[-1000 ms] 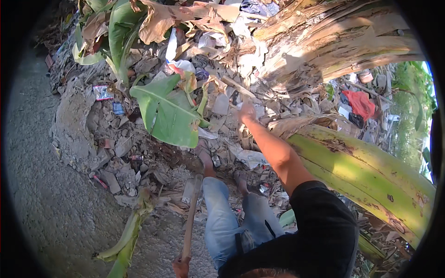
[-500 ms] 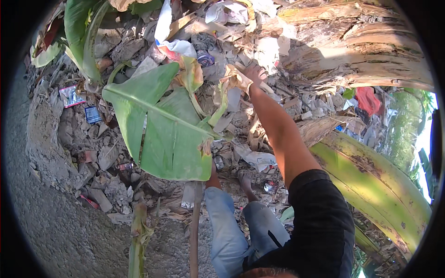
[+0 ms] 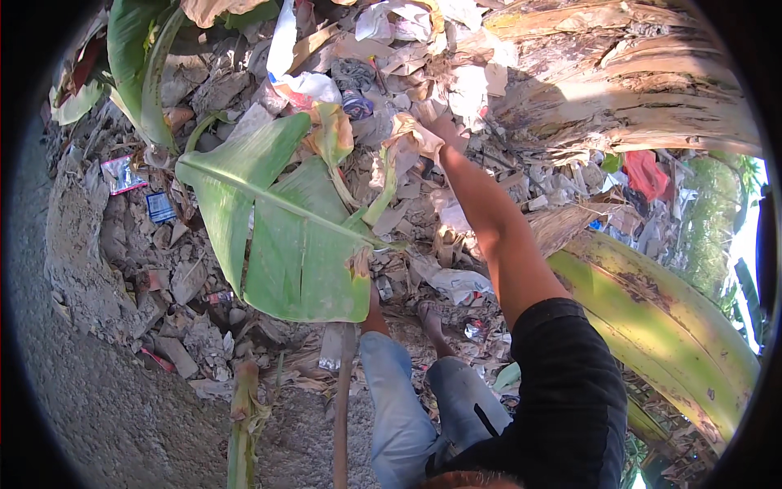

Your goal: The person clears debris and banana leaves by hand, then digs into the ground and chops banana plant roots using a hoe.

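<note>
My right arm stretches up from the lower right, in a black short sleeve. At its end my right hand reaches down into loose litter and pale rubble. Its fingers are blurred and partly lost among the debris, so their grip does not show. A curled, dried leaf end lies against the wrist's left side. Left of the forearm spreads a large green banana leaf, torn along its ribs. Above it is crumpled white-and-red plastic. My left hand is out of sight.
A thick peeling banana trunk lies across the upper right, and a yellow-green stem slants at the right. A wooden stick stands by my legs. Red plastic and small wrappers dot the rubble; grey ground borders it.
My right hand has shifted slightly and its fingers now point deeper into the litter. Pale pieces left of the forearm have moved, one now lying lower beside it.
</note>
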`<state>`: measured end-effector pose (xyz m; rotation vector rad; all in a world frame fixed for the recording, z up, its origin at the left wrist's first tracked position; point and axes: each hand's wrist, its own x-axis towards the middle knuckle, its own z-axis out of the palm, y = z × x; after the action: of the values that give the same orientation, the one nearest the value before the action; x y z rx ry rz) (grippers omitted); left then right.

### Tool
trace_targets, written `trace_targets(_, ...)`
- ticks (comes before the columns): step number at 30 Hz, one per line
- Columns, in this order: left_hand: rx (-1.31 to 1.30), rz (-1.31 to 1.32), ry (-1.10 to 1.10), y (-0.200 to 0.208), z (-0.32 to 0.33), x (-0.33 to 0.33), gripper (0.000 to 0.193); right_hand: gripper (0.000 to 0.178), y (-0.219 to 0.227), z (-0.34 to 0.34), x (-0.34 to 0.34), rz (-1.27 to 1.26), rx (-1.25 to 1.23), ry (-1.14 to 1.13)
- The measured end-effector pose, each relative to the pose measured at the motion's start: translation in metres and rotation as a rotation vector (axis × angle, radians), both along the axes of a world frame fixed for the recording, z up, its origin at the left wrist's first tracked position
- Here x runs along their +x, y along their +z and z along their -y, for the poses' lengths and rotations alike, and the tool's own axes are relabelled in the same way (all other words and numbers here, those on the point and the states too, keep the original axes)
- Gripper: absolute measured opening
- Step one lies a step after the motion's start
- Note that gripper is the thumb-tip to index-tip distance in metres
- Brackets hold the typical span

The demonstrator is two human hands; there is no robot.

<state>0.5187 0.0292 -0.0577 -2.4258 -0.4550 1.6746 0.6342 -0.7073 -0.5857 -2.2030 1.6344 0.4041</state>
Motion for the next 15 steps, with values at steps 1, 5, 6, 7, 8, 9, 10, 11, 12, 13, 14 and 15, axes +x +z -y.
trace_targets(1,0.003,0.001,-0.003,0.002,-0.001,0.0,0.05,0.044,0.007,-0.007,-0.002,0.043,0.02,-0.016)
trace_targets(5,-0.03,0.005,-0.017,-0.003,0.0,-0.001,0.051,0.044,0.048,0.01,-0.056,0.288,-0.052,0.359)
trace_targets(6,-0.032,0.007,-0.023,-0.002,-0.002,-0.002,0.051,0.043,0.064,0.009,-0.067,0.354,-0.078,0.491)
trace_targets(7,-0.018,0.014,-0.024,0.002,-0.005,-0.004,0.052,0.036,0.089,-0.007,-0.067,0.229,0.011,0.368)
trace_targets(8,-0.016,0.018,-0.027,0.005,-0.008,-0.006,0.052,0.03,0.121,-0.018,-0.067,0.1,0.088,0.247)
trace_targets(9,-0.02,0.023,-0.028,0.005,-0.009,-0.007,0.052,0.035,0.155,-0.02,-0.076,-0.01,0.086,0.271)
trace_targets(10,-0.032,0.019,-0.035,0.003,-0.012,-0.009,0.053,0.041,0.184,-0.015,-0.093,-0.124,0.078,0.289)
trace_targets(11,-0.049,0.02,-0.043,0.0,-0.014,-0.011,0.053,0.039,0.203,0.0,-0.121,-0.161,0.031,0.396)
trace_targets(12,-0.059,0.024,-0.055,-0.001,-0.018,-0.013,0.053,0.038,0.22,0.011,-0.15,-0.199,-0.005,0.503)
trace_targets(13,-0.058,0.033,-0.063,0.0,-0.024,-0.017,0.053,0.037,0.246,0.014,-0.167,-0.244,-0.065,0.563)
trace_targets(14,-0.064,0.042,-0.084,0.004,-0.032,-0.023,0.054,0.035,0.28,0.021,-0.178,-0.288,-0.124,0.622)
trace_targets(15,-0.055,0.043,-0.103,0.004,-0.039,-0.026,0.054,0.031,0.309,0.041,-0.197,-0.42,-0.185,0.726)
